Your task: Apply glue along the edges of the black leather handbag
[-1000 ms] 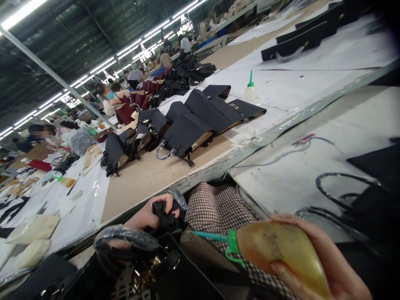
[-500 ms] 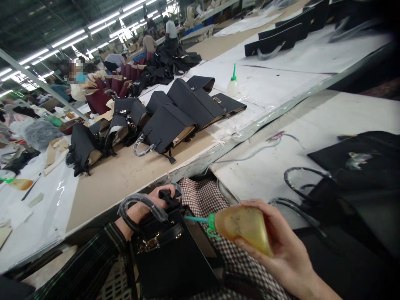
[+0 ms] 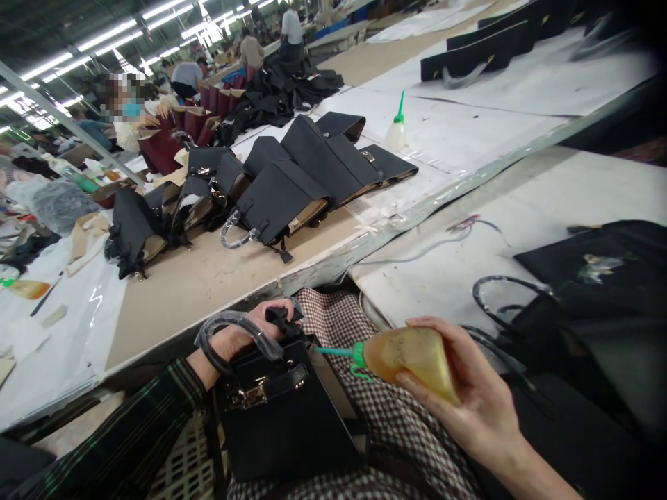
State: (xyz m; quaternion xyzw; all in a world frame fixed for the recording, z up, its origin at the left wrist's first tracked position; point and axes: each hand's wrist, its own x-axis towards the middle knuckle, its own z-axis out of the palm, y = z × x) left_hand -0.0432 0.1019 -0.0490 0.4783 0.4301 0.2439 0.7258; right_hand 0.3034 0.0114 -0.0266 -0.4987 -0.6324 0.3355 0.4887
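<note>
Background: long worktable (image 3: 192, 285), covered in tan and white sheets, bearing black box-shaped handbags (image 3: 284, 198). Far left, lower edge: pale latticed crate (image 3: 190, 451). Next, left hand (image 3: 242, 337), passed through a film-wrapped handle (image 3: 237, 321), fingers curled on a crumpled black fabric strip (image 3: 285, 321) at the bag's top. Work item, a black, stiff-sided handbag with gold-toned clasp (image 3: 292, 423), sits tilted over a brown-and-white checked cloth (image 3: 333, 312), near side of the table. To its right: soft amber squeeze bottle with green cap and thin teal nozzle (image 3: 409, 357), wrapped by the right hand (image 3: 476, 392). Nozzle tip at the bag's top edge; contact cannot be told. Judgement: liquid, probably glue, is being applied there. Next move likely calls for a steady tip, light squeeze, strip held clear.
</note>
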